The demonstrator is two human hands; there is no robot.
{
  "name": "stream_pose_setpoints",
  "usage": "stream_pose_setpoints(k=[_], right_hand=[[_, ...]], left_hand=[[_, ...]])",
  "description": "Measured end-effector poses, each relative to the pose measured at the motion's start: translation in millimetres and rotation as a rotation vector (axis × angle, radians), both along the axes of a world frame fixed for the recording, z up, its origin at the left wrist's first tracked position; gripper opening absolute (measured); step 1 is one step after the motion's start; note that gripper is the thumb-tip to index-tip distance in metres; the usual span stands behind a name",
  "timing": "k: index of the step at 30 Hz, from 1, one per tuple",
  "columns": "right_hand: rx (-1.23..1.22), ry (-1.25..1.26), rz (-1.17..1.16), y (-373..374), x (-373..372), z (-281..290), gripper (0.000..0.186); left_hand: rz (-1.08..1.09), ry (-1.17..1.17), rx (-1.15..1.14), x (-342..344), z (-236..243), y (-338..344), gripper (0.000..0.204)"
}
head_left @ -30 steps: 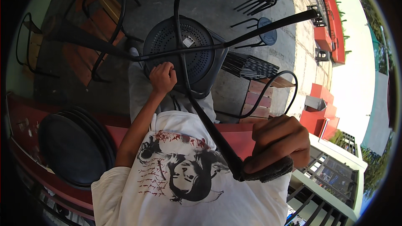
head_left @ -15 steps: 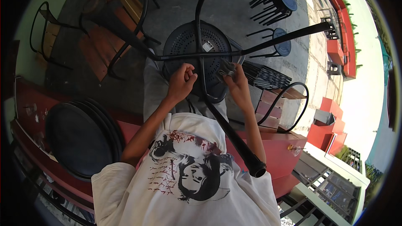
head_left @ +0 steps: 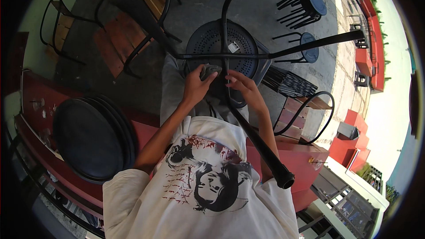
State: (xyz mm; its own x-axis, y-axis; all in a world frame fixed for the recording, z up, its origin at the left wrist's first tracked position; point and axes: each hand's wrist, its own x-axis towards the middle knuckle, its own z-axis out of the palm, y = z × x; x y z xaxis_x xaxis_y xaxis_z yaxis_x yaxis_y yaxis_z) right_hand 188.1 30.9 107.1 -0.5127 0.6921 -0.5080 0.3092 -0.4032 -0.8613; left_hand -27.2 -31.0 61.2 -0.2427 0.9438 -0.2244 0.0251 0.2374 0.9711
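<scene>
In front of me stands a black metal leg frame (head_left: 248, 56) with crossed bars, its capped legs spreading outward and one reaching back over my right forearm. Below the crossing lies a round black perforated disc (head_left: 204, 40) with a small white label (head_left: 233, 47). My left hand (head_left: 197, 85) is closed on a crumpled grey cloth (head_left: 211, 69), just left of the bar nearest me. On the other side of that bar, my right hand (head_left: 246, 89) has its fingers apart and holds nothing; its fingertips are at the bar, but contact is unclear.
Several round black tabletops (head_left: 88, 139) lean on a red ledge (head_left: 150, 129) at my left. Wood-slat chairs (head_left: 116, 44) stand at far left. Stacked blue-topped stools (head_left: 316, 3) and a single stool (head_left: 309, 48) are at far right, with a slatted chair (head_left: 294, 114) nearer.
The grey cloth has passed from my right hand to my left. My right hand's fingers have opened and moved in toward the bar. The whole view has shifted slightly.
</scene>
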Motion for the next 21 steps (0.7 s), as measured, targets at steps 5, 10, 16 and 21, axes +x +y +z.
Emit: stream_pose_setpoints(k=[5,10,16,21], right_hand=[[0.711,-0.39,-0.124,18,4,-36,0.027],[1.065,-0.418,-0.163,36,-14,-56,0.024],[0.989,-0.445,-0.376,37,-20,-89,0.021],[0.967,-0.438,-0.432,37,-18,-92,0.019]], left_hand=[[0.136,0.394,0.215,4,-21,31,0.03],[0.104,0.524,0.158,21,-26,45,0.027],[-0.058,0.611,0.178,43,-27,27,0.027],[-0.379,0.44,0.123,29,-13,4,0.02]])
